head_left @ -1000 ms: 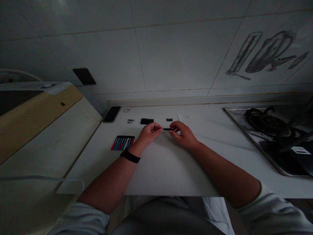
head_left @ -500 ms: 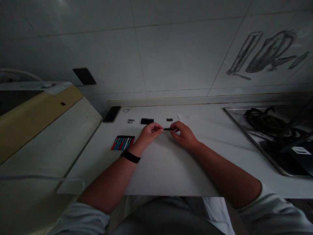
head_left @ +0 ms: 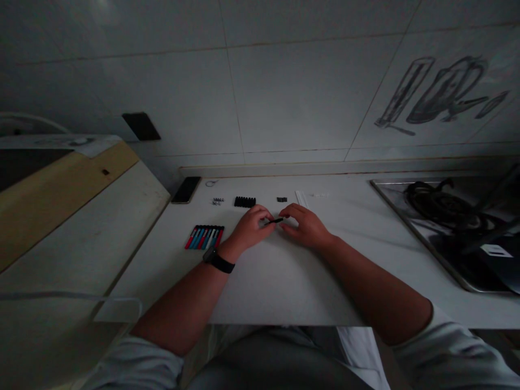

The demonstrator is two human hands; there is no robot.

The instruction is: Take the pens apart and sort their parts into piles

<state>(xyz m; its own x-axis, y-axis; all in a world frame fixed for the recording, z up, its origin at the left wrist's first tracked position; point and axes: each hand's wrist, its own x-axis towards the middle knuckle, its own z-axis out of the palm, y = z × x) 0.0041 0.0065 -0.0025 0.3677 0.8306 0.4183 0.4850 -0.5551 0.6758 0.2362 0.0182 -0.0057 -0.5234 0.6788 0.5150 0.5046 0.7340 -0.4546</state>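
Head view shows us that our left hand (head_left: pixel 255 226) pinches a slim black piece (head_left: pixel 275 220) between thumb and fingers, so this grip is closed. The piece is over the white counter (head_left: pixel 284 281), between our two hands, slightly tilted. Our right hand (head_left: pixel 306 226) has its thumb and index finger bent and set apart, just beside the right end of the piece; whether they touch it, we cannot tell. Both hands turn their backs upward, and our forearms slope inward to the piece from the near side. On the left wrist we wear a black watch (head_left: pixel 222 264).

Just beyond the piece lie small dark parts (head_left: pixel 281 199); beyond it to the left, we see black parts (head_left: pixel 245 201) in a row, then metallic parts (head_left: pixel 218 201). Beyond it to the right are white strips (head_left: pixel 301 199). To the left of the piece lie coloured barrels (head_left: pixel 204 237), side by side. Well to its right is a stove (head_left: pixel 447 208).
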